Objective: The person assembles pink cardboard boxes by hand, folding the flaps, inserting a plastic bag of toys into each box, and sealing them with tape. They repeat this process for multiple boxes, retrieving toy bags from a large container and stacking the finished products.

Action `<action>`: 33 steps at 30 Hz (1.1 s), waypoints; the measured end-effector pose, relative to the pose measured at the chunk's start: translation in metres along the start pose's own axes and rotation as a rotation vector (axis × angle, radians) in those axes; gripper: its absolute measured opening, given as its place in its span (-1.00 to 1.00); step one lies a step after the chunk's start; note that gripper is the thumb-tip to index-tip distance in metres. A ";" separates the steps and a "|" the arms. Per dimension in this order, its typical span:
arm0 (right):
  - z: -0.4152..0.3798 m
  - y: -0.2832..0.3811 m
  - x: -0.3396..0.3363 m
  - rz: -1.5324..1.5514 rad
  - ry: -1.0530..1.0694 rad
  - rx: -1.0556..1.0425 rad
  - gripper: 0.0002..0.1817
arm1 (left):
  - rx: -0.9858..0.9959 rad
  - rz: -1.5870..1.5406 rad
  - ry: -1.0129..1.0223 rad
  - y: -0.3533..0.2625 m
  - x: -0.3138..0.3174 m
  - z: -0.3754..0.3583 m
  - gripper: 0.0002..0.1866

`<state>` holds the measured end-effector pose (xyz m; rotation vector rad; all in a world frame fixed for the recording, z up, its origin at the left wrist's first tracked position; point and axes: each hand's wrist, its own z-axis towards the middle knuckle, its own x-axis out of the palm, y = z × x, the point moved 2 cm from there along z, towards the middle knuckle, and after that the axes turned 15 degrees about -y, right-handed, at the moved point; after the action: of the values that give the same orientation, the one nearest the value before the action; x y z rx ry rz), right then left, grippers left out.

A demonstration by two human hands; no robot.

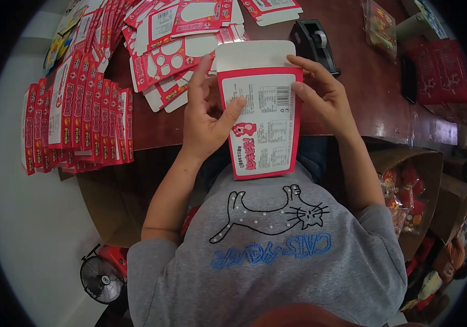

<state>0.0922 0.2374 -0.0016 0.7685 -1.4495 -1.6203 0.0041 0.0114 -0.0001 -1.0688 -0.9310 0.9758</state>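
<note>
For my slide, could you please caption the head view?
Left hand and right hand on a printed box, tape dispenser nearby.

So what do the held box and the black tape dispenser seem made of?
Box: likely thin printed cardboard, matte to satin; its flap shows plain white, papery stock.
Tape dispenser: probably hard plastic, smooth finish, judging by its dark, moulded look.

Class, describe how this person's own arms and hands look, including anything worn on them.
The grey shirt has short sleeves, left sleeve and right sleeve alike. Left hand and right hand are gloveless; no watch or bracelet shows.
</note>
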 end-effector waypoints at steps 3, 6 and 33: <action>-0.003 -0.001 -0.005 -0.091 0.145 0.080 -0.58 | 0.018 0.187 0.118 0.009 -0.007 -0.001 -0.25; -0.011 -0.003 -0.002 -0.073 0.145 0.206 -0.68 | 0.055 0.185 0.126 0.020 -0.013 -0.002 -0.48; -0.004 0.011 0.017 -0.030 0.164 0.253 -0.78 | -0.156 0.142 0.273 -0.007 -0.023 0.031 -0.82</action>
<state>0.0890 0.2207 0.0097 1.0457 -1.5462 -1.3748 -0.0309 -0.0037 0.0109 -1.3776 -0.7224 0.8553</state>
